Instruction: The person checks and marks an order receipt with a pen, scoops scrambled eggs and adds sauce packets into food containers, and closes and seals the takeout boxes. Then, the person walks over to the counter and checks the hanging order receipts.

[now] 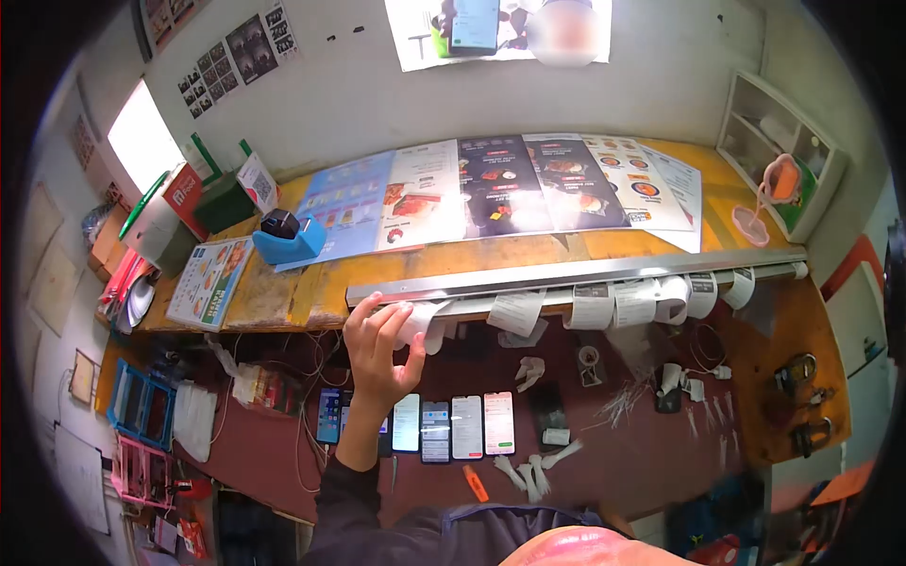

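Note:
My left hand (382,351) is raised to the left end of a metal ticket rail (566,277) along the shelf edge. Its fingertips close on a white paper slip (421,319) that hangs there, the thumb lying to the right. Several printed receipts (594,307) dangle from the rail farther right. Below the hand, a row of phones with lit screens (467,426) lies on the dark red desk (264,453). My right hand is out of view.
Menu sheets (495,189) cover the yellow shelf (326,294), with a blue tape dispenser (288,243) to the left. An orange marker (476,483), cable ties (530,476) and padlocks (797,373) lie lower. Behind a wall opening, a person holds up a phone (475,26).

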